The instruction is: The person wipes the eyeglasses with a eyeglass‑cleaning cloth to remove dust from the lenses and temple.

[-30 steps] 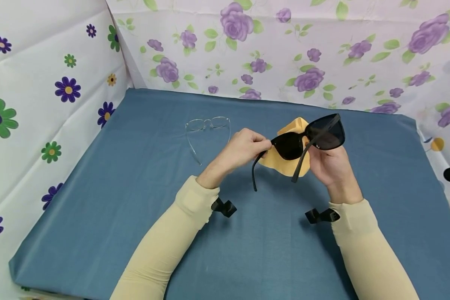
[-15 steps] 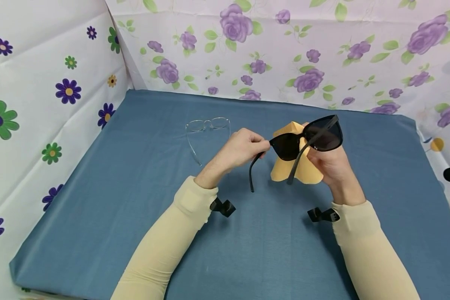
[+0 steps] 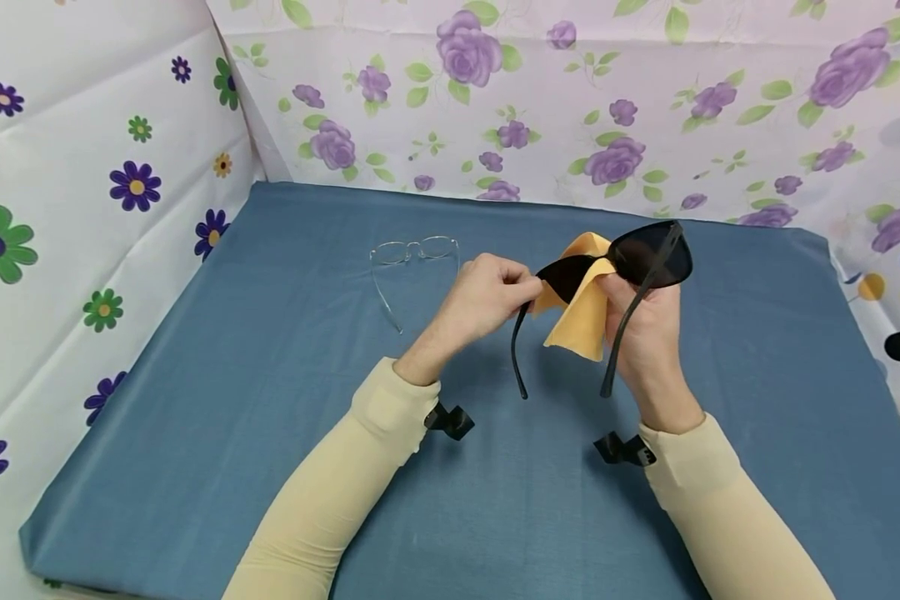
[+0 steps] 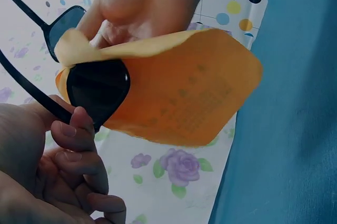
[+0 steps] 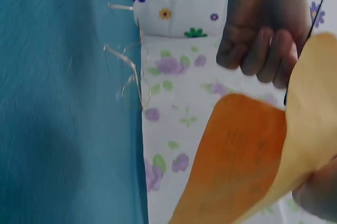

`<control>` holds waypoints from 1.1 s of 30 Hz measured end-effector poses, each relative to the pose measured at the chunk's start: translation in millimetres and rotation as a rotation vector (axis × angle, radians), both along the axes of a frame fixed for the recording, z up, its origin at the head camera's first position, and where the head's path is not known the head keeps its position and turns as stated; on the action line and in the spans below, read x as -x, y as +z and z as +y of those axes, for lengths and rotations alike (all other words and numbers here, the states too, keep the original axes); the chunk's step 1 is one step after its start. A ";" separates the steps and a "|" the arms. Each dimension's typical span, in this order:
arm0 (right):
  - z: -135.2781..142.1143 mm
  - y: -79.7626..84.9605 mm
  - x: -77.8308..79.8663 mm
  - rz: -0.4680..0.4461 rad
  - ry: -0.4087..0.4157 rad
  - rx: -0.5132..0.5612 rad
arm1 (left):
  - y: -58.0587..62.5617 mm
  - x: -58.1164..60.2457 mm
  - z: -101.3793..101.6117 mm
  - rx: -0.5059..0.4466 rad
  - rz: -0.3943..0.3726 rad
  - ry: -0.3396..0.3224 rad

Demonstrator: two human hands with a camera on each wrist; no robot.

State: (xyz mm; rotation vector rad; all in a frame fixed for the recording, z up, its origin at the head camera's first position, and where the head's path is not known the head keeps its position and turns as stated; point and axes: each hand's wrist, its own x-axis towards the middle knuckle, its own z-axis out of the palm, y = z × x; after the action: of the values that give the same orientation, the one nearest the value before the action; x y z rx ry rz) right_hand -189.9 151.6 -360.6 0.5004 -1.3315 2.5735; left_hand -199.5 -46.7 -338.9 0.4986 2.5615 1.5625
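Black sunglasses [image 3: 648, 254] are held up over the table with both temples unfolded. My left hand [image 3: 487, 292] pinches them at the hinge corner of one lens, fingers curled, as the left wrist view also shows. In my right hand [image 3: 648, 342] is a yellow cleaning cloth [image 3: 581, 321], folded over the sunglasses near the bridge and partly covering the left-side lens. The cloth's loose end hangs below the frame. Faint printing shows on the cloth [image 4: 195, 97] in the left wrist view. Some right fingertips are hidden behind the cloth and lens.
Thin metal-framed eyeglasses [image 3: 414, 250] lie on the blue tablecloth [image 3: 307, 275], behind my left forearm, with temples unfolded. Flower-printed sheets [image 3: 540, 92] stand along the back and left of the table. A black wrist mount [image 3: 450, 422] sits on each sleeve.
My right hand has shifted left and tilted, bringing the cloth over the front of the left-side lens. The sunglasses have tipped slightly. The left hand stays at the hinge.
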 end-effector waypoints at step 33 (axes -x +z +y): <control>-14.8 -0.6 -3.3 0.267 -0.535 -0.154 | -4.0 0.2 4.6 -0.078 0.098 -0.012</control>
State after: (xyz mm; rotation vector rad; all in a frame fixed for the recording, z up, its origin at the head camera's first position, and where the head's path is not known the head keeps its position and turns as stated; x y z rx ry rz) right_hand -186.7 136.7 -361.2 0.4225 -1.3504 1.9150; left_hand -199.8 -42.1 -342.9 0.6131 2.5703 1.6795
